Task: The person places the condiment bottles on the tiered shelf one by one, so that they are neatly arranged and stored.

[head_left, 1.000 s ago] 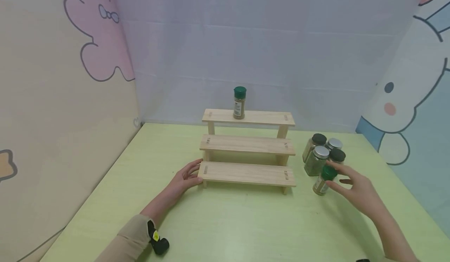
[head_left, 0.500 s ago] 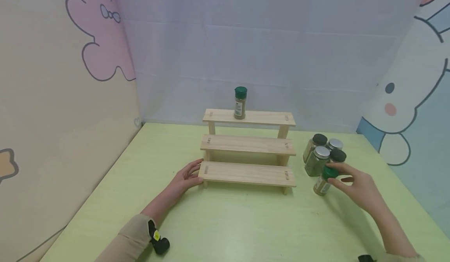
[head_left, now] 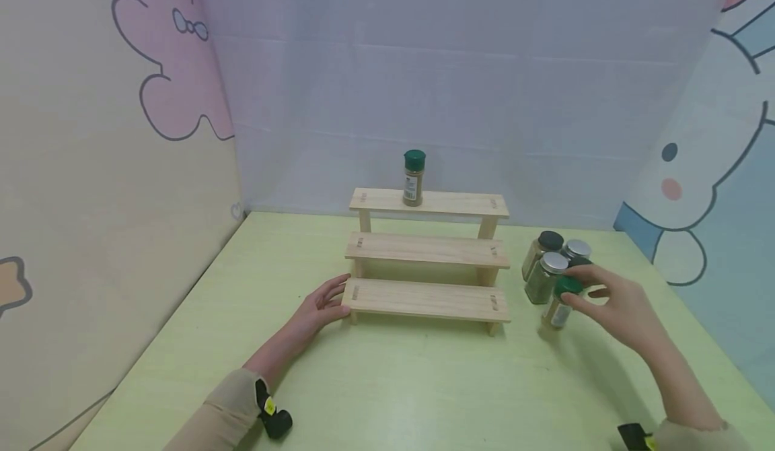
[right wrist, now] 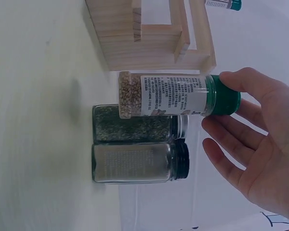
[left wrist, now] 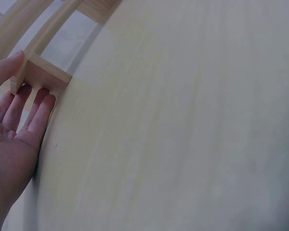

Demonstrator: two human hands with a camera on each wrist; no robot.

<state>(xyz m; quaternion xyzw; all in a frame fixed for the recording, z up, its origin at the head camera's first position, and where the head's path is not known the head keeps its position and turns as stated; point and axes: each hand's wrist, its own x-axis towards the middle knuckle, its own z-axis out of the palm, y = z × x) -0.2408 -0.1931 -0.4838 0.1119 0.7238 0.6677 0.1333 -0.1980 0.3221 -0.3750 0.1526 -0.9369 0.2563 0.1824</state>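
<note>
My right hand (head_left: 620, 306) pinches the green cap of a spice jar (right wrist: 173, 95) between thumb and fingers. This jar, filled with small tan grains and labelled in white, hangs upright just above the table. Across the left end of a three-step wooden display rack (head_left: 426, 299), my left hand (head_left: 311, 309) has its thumb on the lowest plank. In the left wrist view its other fingertips (left wrist: 38, 108) reach under that plank against the leg. Another green-capped spice jar (head_left: 413, 180) stands on the top step, left of its middle.
Right of the rack stand several square glass jars close together: a silver-lidded one (head_left: 545, 281) with green flakes, a black-lidded one (head_left: 541, 254), and others partly hidden behind the right hand. A pale curtain (head_left: 436, 87) hangs behind the table (head_left: 387, 384); printed walls flank it.
My right hand's fingers have closed on the green cap and raised the jar slightly off the table. The left hand and the rack stay in place.
</note>
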